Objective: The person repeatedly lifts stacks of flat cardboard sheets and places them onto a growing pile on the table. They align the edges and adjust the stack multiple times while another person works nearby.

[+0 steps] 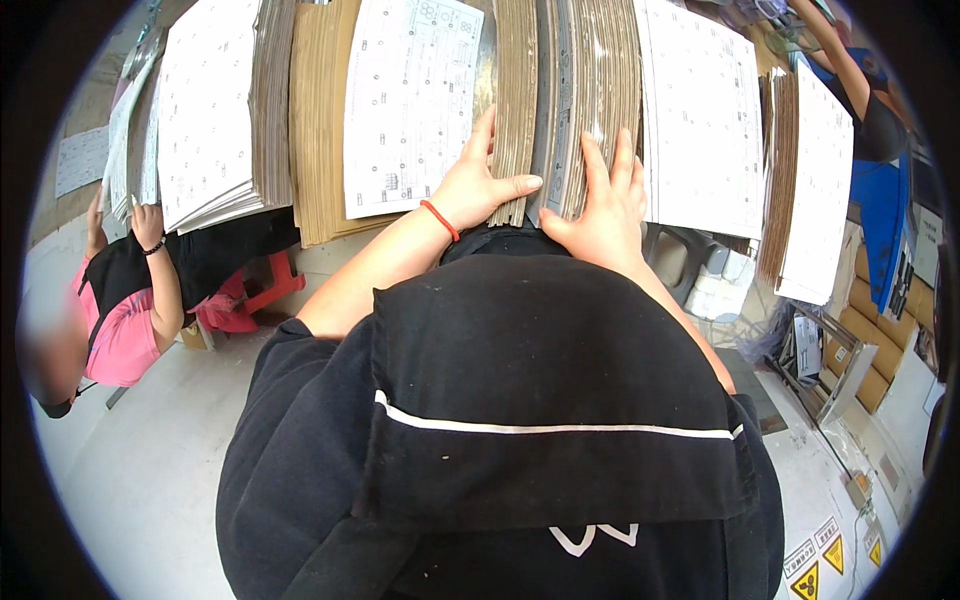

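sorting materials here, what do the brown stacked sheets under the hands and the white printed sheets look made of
The brown stacked sheets look like matte cardboard: dull tan faces and many thin layered edges showing, with the left hand and the right hand pressed on them. The white printed sheets look like thin paper or card, flat white with fine dark print; the thickness is hard to judge.

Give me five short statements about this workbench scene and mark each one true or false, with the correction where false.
1. The left hand wears a red band at the wrist. True.
2. The right hand rests flat on the brown cardboard stack. True.
3. Both hands hold scissors. False: neither holds a tool.
4. The printed white sheet lies right of the right hand. False: it lies left of the left hand.
5. The person in pink is at the left. True.
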A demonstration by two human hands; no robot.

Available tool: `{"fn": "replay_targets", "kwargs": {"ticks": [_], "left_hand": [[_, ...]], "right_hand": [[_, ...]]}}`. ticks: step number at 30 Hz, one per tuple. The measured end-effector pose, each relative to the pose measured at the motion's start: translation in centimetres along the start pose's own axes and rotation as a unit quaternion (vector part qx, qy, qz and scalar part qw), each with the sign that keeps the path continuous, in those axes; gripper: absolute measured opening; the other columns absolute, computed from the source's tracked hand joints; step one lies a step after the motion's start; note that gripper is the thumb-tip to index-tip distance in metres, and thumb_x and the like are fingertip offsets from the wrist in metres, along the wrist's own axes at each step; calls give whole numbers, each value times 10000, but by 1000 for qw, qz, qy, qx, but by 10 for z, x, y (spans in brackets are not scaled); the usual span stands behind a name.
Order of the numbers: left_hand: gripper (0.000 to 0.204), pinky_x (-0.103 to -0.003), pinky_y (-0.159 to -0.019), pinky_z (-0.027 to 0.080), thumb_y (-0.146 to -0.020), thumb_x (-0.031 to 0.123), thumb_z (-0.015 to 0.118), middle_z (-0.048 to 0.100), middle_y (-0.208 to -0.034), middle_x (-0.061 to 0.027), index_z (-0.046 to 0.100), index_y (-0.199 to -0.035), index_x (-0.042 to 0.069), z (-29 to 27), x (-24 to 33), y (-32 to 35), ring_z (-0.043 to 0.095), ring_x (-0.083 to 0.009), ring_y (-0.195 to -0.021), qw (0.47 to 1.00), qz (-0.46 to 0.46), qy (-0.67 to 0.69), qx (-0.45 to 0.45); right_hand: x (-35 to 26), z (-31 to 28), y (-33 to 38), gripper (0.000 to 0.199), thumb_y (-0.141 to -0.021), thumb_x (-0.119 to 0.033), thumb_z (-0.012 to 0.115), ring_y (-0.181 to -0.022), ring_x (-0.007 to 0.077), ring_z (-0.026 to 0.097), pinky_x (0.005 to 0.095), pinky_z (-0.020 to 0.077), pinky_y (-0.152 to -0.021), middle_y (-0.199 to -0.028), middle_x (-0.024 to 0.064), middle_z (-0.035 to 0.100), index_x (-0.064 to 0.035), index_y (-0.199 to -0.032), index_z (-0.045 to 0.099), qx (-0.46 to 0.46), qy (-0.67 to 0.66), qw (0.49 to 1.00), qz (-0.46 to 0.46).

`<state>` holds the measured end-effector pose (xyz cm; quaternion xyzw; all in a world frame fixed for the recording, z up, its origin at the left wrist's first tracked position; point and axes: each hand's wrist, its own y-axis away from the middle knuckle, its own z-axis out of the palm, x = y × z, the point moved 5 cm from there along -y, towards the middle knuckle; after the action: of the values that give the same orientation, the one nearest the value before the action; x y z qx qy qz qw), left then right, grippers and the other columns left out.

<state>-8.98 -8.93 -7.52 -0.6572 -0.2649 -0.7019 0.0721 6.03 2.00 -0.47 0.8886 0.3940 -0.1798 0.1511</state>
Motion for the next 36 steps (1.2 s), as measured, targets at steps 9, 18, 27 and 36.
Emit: {"fn": "replay_targets", "kwargs": {"ticks": [9, 18, 27, 36], "left_hand": [[1257, -472, -1208, 312, -726, 339, 926, 310, -1572, -346, 101, -1615, 7, -1, -14, -5, 311, -430, -1492, 1000, 20, -10, 21], [1245, -491, -1203, 325, -731, 341, 918, 324, -1568, -340, 107, -1617, 16, 1, -15, -5, 324, -442, -1484, 999, 2, -31, 22], [1244, -488, -1207, 316, -745, 352, 911, 317, -1571, -349, 91, -1622, 26, -4, -18, -5, 319, -442, -1489, 1000, 26, -11, 11], [1254, -493, -1203, 321, -726, 365, 919, 309, -1574, -349, 108, -1620, 24, -4, -18, -3, 327, -445, -1484, 999, 5, -39, 25]], "right_hand": [[-1, 3, 1, 813, -690, -226, 798, -1455, 612, 167, 665, 279, -1139, -1666, 239, 133, -300, -1459, 545, -11, 38, 999, -19], [-12, 3, -1, 869, -662, -524, 896, -1448, 616, 178, 699, 296, -1110, -1670, 216, 137, -273, -1428, 571, -20, 54, 998, -8], [-10, 0, -1, 872, -657, -473, 917, -1450, 614, 172, 701, 304, -1110, -1669, 213, 134, -273, -1431, 568, -17, 34, 999, -12], [-4, 1, 1, 962, -701, -279, 853, -1453, 620, 148, 673, 278, -1142, -1664, 226, 132, -288, -1553, 406, -22, 0, 999, -31]]}}
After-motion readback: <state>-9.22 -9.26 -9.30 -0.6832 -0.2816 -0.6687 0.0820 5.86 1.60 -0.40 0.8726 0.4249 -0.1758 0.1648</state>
